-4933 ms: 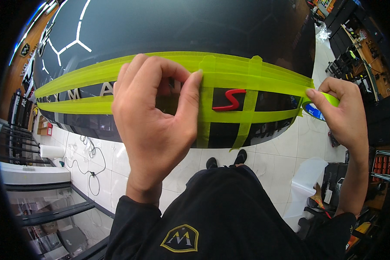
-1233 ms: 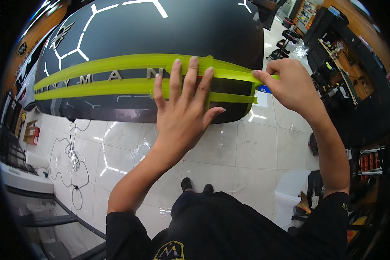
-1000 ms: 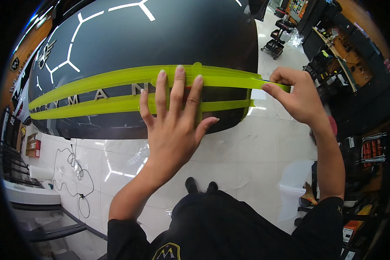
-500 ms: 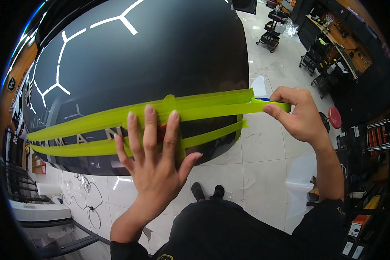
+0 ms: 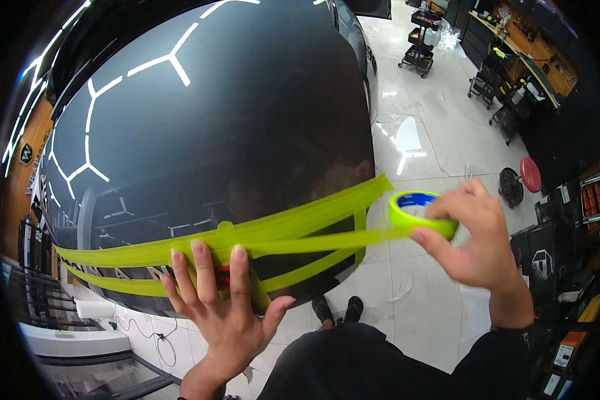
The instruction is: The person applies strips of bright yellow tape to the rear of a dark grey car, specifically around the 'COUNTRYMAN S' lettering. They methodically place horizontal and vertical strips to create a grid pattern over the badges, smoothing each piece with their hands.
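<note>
Since the preceding frame, the right hand (image 5: pixel 473 243) has shifted the roll of tape (image 5: pixel 400 220) toward the wearer relative to the car's (image 5: pixel 247 120) right edge and tipped its core into view. Right-hand fingers grip the roll, suspended just beyond that edge; blur obscures exact fingertip contact. Left-hand (image 5: pixel 230 330) fingers are spread flat, pressing the tape strip (image 5: pixel 313 243), grasping nothing. Possible faults: excessive pull may lift the strip beneath the left fingers; uneven tension may cause skewing or wrinkling. Roll opening faces obliquely upward; the strip's long axis runs left to right, rising slightly rightward.
</note>
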Available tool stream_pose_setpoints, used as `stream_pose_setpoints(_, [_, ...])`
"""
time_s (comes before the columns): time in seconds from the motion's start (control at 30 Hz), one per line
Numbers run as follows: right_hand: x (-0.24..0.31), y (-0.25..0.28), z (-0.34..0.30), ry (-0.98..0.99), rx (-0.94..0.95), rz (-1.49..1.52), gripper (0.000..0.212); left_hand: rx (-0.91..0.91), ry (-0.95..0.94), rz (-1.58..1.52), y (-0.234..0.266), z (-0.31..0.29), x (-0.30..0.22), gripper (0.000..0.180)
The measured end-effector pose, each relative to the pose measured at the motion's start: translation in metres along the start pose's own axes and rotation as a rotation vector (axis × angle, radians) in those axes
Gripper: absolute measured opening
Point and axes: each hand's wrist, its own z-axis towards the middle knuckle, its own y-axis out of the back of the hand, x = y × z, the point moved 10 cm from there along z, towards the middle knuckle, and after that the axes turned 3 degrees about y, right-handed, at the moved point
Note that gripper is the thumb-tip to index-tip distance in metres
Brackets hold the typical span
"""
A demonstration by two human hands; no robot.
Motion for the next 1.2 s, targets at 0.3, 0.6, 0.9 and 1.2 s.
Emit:
stream_pose_setpoints(0.3, [0.005, 0.008, 0.006, 0.014, -0.038, -0.047, 0.015, 0.006, -0.034, -0.03, 0.0, -0.005, 0.004, 0.091])
stream_pose_setpoints(0.6, [-0.042, -0.011, 0.02, -0.218, 0.032, 0.157, 0.021, 0.037, -0.006, -0.024, 0.002, -0.005, 0.001, 0.09])
stream_pose_setpoints(0.9, [-0.067, -0.04, 0.027, -0.291, 0.173, 0.28, 0.026, 0.036, 0.001, 0.001, -0.002, -0.005, 0.003, 0.09])
stream_pose_setpoints(1.2, [-0.069, -0.055, 0.031, -0.297, 0.196, 0.289, 0.027, 0.036, 0.012, -0.012, -0.005, -0.009, 0.008, 0.09])
